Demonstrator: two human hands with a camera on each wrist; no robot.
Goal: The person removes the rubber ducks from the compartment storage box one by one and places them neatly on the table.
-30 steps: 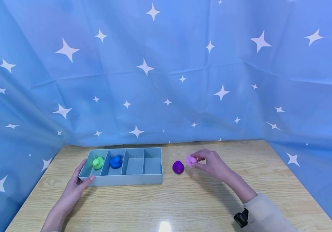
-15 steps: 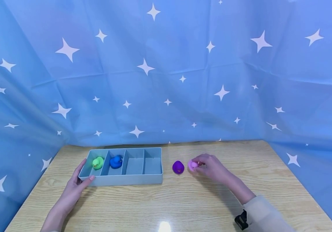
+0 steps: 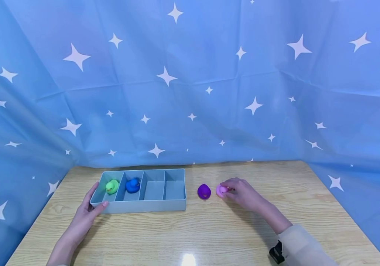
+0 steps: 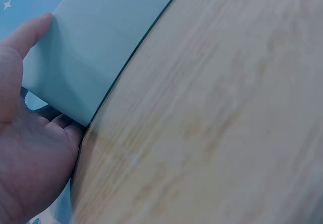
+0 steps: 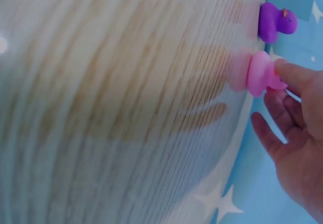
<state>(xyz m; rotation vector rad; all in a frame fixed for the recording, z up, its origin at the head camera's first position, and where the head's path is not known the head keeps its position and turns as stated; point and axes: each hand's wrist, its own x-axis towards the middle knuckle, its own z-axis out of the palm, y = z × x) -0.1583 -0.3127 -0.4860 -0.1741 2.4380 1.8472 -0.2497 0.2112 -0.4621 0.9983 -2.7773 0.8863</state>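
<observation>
A grey-blue divided box (image 3: 143, 205) stands at the left of the table. My left hand (image 3: 85, 212) holds its left end, thumb on the front wall and fingers round the side; the left wrist view shows the thumb against the wall. A green rubber duck (image 3: 111, 187) sits in the leftmost compartment, a blue rubber duck (image 3: 133, 186) in the one beside it. Right of the box is a purple rubber duck (image 3: 204, 191). Just right of that, my right hand (image 3: 245, 195) pinches a pink rubber duck (image 3: 221, 190), whose base rests on the table (image 5: 258, 75).
The two right compartments of the box have bare floors. Wooden tabletop (image 3: 163, 236) extends in front of both hands. A blue curtain with white stars (image 3: 190, 92) hangs right behind the table and along its sides.
My right hand has brought the pink duck slightly right and down onto the table, a little farther from the purple duck. The left hand and box stay where they were.
</observation>
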